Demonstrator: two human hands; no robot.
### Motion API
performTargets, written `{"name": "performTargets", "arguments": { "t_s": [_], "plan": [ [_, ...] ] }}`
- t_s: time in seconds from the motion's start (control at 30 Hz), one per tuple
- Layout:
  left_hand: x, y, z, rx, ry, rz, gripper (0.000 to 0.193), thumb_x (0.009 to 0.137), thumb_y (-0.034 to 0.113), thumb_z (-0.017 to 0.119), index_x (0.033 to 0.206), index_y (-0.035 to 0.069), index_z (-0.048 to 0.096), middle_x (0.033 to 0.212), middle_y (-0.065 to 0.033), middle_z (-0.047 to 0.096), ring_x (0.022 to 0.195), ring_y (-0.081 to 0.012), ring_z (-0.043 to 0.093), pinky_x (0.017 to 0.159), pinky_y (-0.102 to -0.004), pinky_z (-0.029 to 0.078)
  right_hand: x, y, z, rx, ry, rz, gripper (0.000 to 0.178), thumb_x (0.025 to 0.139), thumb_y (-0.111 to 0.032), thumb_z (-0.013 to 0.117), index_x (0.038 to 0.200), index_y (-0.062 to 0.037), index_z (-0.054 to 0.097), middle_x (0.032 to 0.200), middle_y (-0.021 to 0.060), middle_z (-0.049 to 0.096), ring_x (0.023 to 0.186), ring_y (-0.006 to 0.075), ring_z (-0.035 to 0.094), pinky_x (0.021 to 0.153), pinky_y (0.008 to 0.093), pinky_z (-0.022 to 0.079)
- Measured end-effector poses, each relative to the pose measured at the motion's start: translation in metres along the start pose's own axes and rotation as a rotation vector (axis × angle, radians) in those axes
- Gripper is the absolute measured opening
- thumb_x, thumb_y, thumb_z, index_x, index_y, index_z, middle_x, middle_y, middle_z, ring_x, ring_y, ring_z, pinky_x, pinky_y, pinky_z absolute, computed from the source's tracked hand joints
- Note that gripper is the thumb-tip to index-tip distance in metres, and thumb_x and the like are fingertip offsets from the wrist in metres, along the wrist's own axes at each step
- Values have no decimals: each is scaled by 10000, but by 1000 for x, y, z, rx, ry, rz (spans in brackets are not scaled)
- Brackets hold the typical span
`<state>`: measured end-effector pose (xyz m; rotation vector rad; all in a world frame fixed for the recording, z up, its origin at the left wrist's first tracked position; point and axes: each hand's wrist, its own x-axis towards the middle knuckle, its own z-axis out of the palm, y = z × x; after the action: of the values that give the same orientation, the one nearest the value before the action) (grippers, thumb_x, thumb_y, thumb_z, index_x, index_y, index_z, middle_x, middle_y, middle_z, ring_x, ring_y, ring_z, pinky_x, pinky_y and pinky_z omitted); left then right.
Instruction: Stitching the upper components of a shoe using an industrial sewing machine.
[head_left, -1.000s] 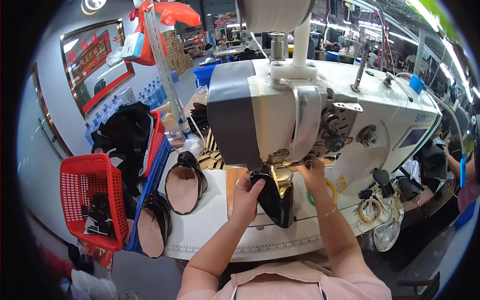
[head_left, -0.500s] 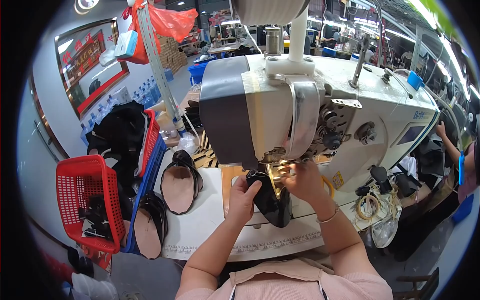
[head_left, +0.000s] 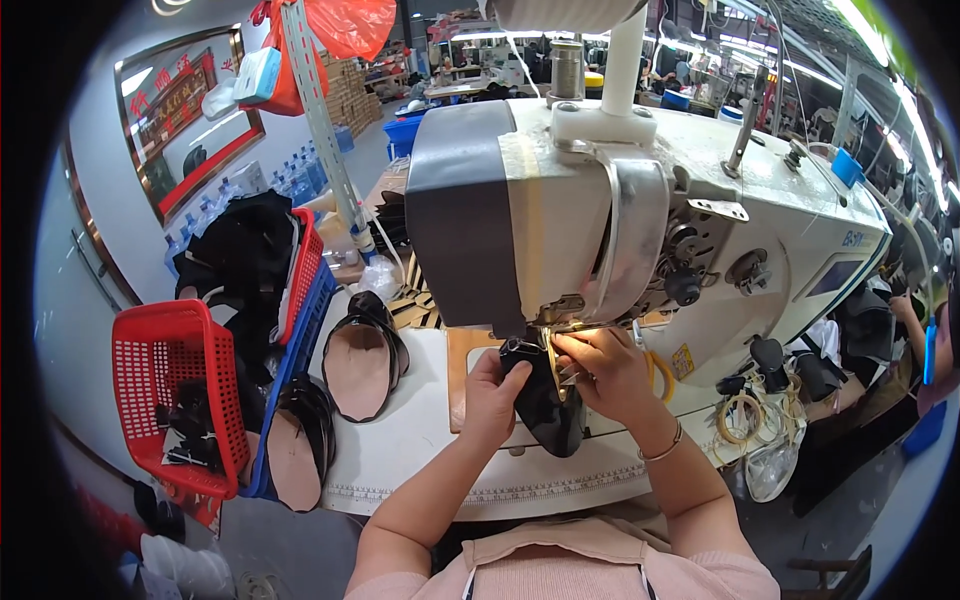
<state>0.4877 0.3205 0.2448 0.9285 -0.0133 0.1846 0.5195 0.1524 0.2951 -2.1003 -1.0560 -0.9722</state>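
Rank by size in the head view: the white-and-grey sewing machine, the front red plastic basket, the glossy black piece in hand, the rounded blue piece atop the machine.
1. Sewing machine, by far
2. Red basket
3. Glossy black piece, partly covered
4. Blue piece

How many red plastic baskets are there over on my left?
2. The front red basket is nearer you, with black scraps inside; the rear red basket is just beyond it, heaped with black pieces. Others could be hidden underneath.

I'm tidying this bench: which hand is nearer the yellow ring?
Right. The right hand is just left of the yellow ring; the left hand is farther left, holding the glossy black piece.
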Motion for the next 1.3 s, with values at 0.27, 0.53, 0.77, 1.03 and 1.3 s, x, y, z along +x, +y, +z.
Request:
{"name": "performTargets", "arguments": {
  "t_s": [0.27,0.53,0.77,1.03,1.3],
  "plan": [
    [-2,-1,0,-32,7,-7,112,850,26,609,900,39,509,880,-34,597,773,-78,574,716,-228,504,-1,-2,2,-109,-39,-28,273,745,-122,662,1018,-120,660,918,16,620,816,212,571,690,329,479],
    [-1,0,0,-41,13,-19,127,840,37,628,892,44,512,862,-33,600,761,-83,581,695,-229,509,0,1,2,-193,-16,-123,342,706,-155,693,1041,-117,637,916,14,570,744,211,526,606,296,481],
    [-1,5,4,-25,33,-48,129,843,47,629,922,38,527,869,-39,606,761,-87,586,701,-227,507,0,1,0,-220,-46,-89,350,704,-169,692,1048,-130,642,897,10,577,749,206,520,626,292,474],
    [9,11,5,35,34,-2,108,844,52,628,912,48,544,853,-20,606,762,-76,579,666,-206,477,5,1,-1,-120,-126,14,326,689,-135,679,1012,-104,651,918,60,618,793,263,573,692,367,487],
    [-43,-7,10,280,-45,-6,224,842,99,647,1042,40,565,890,-10,606,784,-77,562,654,-197,454,-13,7,1,139,336,282,190,790,-25,643,957,-33,551,810,55,491,579,113,395,494,221,341]
  ]
}}
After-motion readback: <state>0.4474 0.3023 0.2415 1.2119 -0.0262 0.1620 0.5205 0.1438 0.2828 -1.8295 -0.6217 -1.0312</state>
